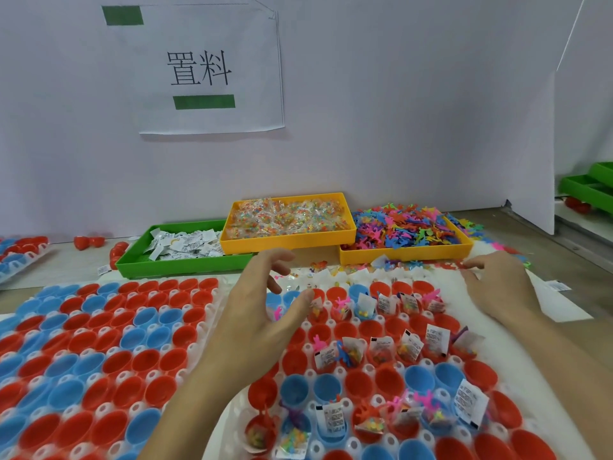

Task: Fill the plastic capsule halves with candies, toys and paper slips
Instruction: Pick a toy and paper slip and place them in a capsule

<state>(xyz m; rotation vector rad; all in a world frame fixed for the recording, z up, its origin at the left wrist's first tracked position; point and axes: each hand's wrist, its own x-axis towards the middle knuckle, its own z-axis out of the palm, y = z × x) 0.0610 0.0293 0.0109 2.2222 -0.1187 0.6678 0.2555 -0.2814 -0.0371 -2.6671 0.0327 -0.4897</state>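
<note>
Pale lilac partition wall (365, 111) with a white paper sign (212, 71) backs the bench. At twelve o'clock sit a green plastic tray of paper slips (179, 257), a yellow plastic tray of bagged candies (288, 224) and a yellow tray of small coloured rubber toys (404, 234). Red and blue plastic capsule halves (132, 330) fill white moulded racks (209, 313) from six to nine o'clock; several at five o'clock hold contents. Left hand (262, 313) hovers with relaxed fingers, empty. Right hand (497, 287) at three o'clock shows its back; whether it holds anything I cannot tell.
</note>
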